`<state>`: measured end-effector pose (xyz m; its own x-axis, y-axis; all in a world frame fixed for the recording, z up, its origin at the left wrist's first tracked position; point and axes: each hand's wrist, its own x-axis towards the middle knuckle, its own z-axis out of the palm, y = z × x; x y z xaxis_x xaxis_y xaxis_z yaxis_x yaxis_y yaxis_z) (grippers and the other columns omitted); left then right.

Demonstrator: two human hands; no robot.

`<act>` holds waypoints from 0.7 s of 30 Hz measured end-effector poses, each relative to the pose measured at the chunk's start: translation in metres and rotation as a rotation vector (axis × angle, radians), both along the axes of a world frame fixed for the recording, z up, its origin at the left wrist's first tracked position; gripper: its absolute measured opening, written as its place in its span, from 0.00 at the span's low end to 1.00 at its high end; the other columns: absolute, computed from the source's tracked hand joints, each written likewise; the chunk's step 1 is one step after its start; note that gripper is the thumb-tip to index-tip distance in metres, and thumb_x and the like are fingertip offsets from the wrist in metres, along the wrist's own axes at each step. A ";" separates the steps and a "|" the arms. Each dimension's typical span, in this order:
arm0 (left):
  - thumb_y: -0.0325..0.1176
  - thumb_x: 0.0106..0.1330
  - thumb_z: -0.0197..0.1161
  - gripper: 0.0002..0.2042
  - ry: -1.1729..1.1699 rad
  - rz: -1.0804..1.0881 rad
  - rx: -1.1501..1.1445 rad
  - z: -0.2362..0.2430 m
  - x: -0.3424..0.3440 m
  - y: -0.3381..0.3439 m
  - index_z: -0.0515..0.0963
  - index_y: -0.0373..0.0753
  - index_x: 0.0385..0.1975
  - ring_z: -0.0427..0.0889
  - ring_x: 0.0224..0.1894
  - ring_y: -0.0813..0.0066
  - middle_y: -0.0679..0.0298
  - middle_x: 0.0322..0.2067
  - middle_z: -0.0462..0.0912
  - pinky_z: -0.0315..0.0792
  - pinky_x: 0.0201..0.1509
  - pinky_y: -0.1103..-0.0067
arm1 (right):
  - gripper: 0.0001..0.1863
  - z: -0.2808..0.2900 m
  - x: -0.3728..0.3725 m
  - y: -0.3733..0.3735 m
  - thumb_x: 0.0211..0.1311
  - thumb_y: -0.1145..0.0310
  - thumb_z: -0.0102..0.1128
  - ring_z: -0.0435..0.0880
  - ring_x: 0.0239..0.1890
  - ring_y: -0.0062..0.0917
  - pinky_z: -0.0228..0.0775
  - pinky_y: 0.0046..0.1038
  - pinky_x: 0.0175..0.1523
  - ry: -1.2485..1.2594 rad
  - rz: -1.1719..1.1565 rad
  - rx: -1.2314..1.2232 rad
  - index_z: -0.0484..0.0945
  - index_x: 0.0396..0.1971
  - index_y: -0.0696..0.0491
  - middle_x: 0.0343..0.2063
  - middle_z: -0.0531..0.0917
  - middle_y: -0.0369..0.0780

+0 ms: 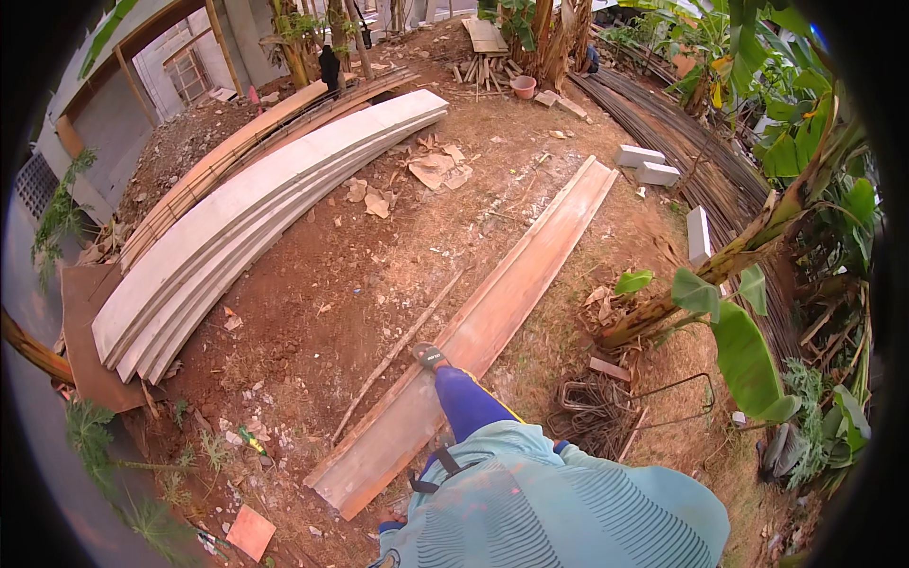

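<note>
Hands hidden, grip I cannot tell; you seemingly brace a long reddish-brown wooden plank (485, 325) underfoot; next needs balance.

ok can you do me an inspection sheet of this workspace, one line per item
Surface: reddish bare ground with dry grass and scattered pale scraps.
Job's things: long wooden plank on the ground, running away from the person; a sandaled foot at its left edge.
Clutter: brown paper scraps, three pale blocks at right, a tangle of bent metal rods right of the plank.
Hands: neither can be made out.
Cables: nothing seen.
Surroundings: stacked pale boards at left, long dark rods at right, broad-leaved plants, a grey-walled building at upper left.
</note>
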<state>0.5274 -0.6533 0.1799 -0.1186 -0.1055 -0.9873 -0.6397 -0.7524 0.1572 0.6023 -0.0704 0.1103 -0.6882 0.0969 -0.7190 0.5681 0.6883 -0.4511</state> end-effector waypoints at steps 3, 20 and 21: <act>0.45 0.69 0.46 0.12 -0.032 -0.010 -0.078 0.000 0.017 -0.008 0.65 0.47 0.28 0.55 0.10 0.75 0.71 0.09 0.54 0.52 0.10 0.76 | 0.23 -0.022 -0.019 0.005 0.57 0.50 0.53 0.81 0.47 0.46 0.72 0.40 0.49 0.061 0.038 -0.020 0.82 0.43 0.53 0.42 0.82 0.52; 0.42 0.68 0.47 0.09 0.099 -0.021 -0.174 0.035 -0.066 0.096 0.65 0.44 0.33 0.58 0.11 0.75 0.69 0.11 0.56 0.55 0.11 0.78 | 0.20 0.067 -0.069 0.091 0.54 0.53 0.58 0.83 0.42 0.46 0.74 0.41 0.45 -0.153 0.399 0.032 0.84 0.37 0.54 0.37 0.84 0.52; 0.41 0.68 0.47 0.09 0.093 -0.016 -0.193 0.036 -0.066 0.101 0.65 0.44 0.33 0.58 0.11 0.75 0.69 0.11 0.56 0.55 0.11 0.78 | 0.18 0.065 -0.072 0.086 0.53 0.57 0.58 0.84 0.42 0.47 0.74 0.42 0.45 -0.235 0.245 0.059 0.84 0.34 0.56 0.37 0.84 0.53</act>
<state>0.4613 -0.5522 0.2159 -0.2112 -0.2886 -0.9339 -0.6276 -0.6924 0.3560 0.5298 0.0151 0.1756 -0.5127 -0.0046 -0.8586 0.4663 0.8382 -0.2830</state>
